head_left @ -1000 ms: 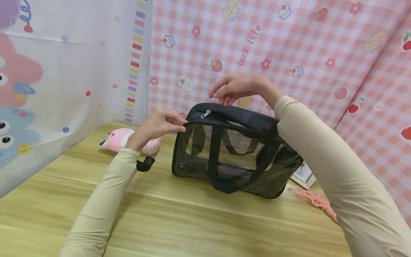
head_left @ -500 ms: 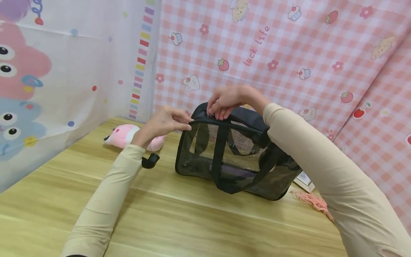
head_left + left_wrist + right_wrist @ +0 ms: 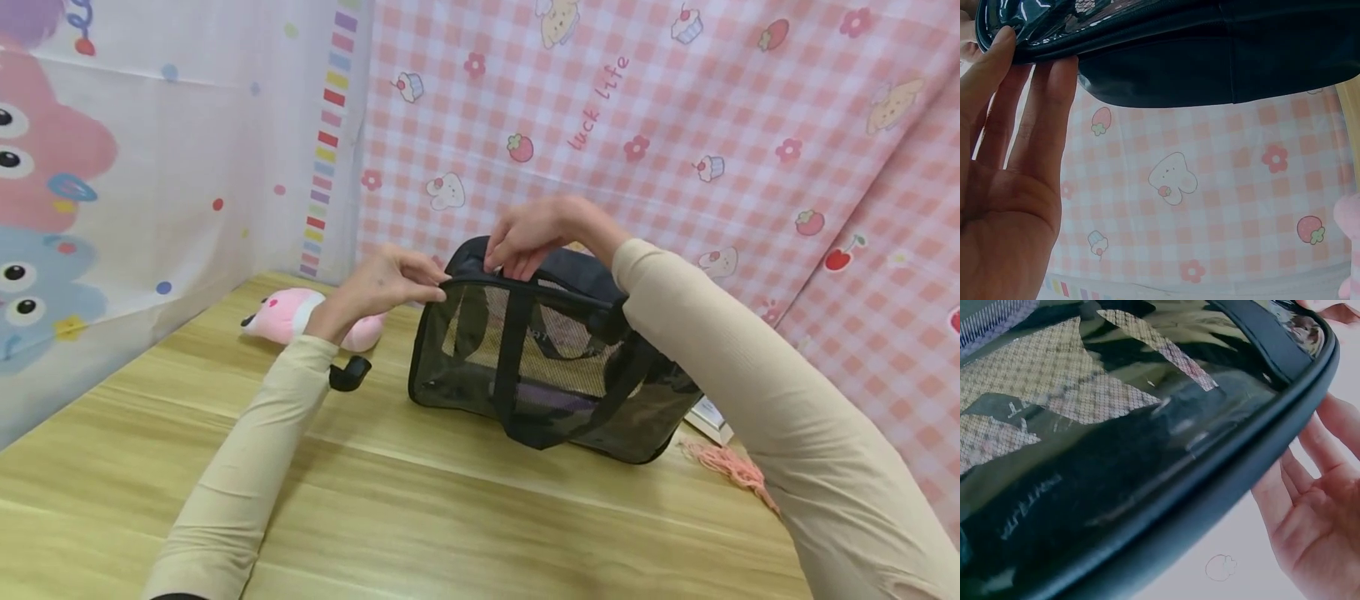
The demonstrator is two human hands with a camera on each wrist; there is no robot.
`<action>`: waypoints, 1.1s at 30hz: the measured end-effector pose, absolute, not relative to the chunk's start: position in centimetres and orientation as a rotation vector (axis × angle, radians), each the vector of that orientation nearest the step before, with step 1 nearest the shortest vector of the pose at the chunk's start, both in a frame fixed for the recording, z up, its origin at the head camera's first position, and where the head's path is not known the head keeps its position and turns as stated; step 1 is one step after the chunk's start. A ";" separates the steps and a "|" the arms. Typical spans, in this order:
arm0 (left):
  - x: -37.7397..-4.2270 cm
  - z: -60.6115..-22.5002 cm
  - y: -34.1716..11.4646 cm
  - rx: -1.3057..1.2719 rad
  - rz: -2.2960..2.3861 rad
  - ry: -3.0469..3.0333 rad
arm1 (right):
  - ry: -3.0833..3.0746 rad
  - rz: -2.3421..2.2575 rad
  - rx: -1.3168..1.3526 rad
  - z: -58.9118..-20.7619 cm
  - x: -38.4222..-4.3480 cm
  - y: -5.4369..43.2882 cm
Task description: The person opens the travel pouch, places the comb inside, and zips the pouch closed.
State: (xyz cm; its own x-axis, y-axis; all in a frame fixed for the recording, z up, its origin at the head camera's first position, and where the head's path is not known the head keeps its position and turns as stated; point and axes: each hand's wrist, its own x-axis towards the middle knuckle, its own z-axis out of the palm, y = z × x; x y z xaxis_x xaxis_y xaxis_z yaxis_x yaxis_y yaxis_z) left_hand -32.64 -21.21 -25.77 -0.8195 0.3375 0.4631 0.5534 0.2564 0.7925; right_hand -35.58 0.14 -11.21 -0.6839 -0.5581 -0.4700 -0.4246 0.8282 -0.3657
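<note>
A black bag [image 3: 450, 379] with clear and mesh sides and dark strap handles stands upright on the table, its zipped top partly open. My left hand [image 3: 386, 283] pinches its upper left corner between thumb and fingers, also seen in the left wrist view, where thumb and fingers meet the bag's edge. My right hand [image 3: 528, 237] is over the top, left of the middle, pinching the zipper pull, which the fingertips hide. In the right wrist view the right palm lies beyond the bag's piped edge. Something purple [image 3: 558, 398] shows inside, its kind unclear.
A pink plush toy [image 3: 281, 317] lies behind my left wrist. Right of the bag are a white picture frame [image 3: 708, 419], partly hidden, and a bundle of coral cord [image 3: 731, 471]. A pink checked curtain [image 3: 420, 133] hangs close behind.
My right hand has come down from above the bag onto its zipper pull, which is now covered. The left hand keeps its grip on the corner. The view has shifted slightly.
</note>
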 end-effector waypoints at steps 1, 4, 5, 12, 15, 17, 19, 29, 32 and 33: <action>-32.6 -25.7 -21.2 -0.835 -1.596 -2.323 | 2.431 -0.306 -0.717 -11.2 -35.6 0.2; -32.7 -25.7 -21.1 -0.838 -1.586 -2.315 | 2.447 -0.333 -0.702 -11.3 -35.5 0.4; -32.7 -25.7 -21.1 -0.840 -1.584 -2.312 | 2.448 -0.344 -0.698 -11.3 -35.5 0.5; -32.7 -25.9 -20.9 -0.853 -1.573 -2.312 | 2.444 -0.388 -0.679 -10.6 -35.1 1.4; -32.7 -25.9 -20.9 -0.857 -1.576 -2.313 | 2.450 -0.425 -0.654 -10.1 -34.9 1.6; -32.7 -25.8 -20.9 -0.853 -1.576 -2.311 | 2.439 -0.448 -0.643 -9.8 -34.9 1.8; -32.7 -25.8 -20.9 -0.849 -1.579 -2.309 | 2.422 -0.458 -0.637 -9.8 -34.8 1.8; -32.7 -25.7 -21.1 -0.872 -1.594 -2.299 | 2.423 -0.389 -0.672 -10.7 -35.0 1.6; -32.7 -25.8 -21.1 -0.876 -1.586 -2.294 | 2.424 -0.366 -0.725 -11.0 -35.3 2.0; -32.6 -25.8 -21.1 -0.875 -1.583 -2.294 | 2.429 -0.364 -0.742 -11.1 -35.4 2.1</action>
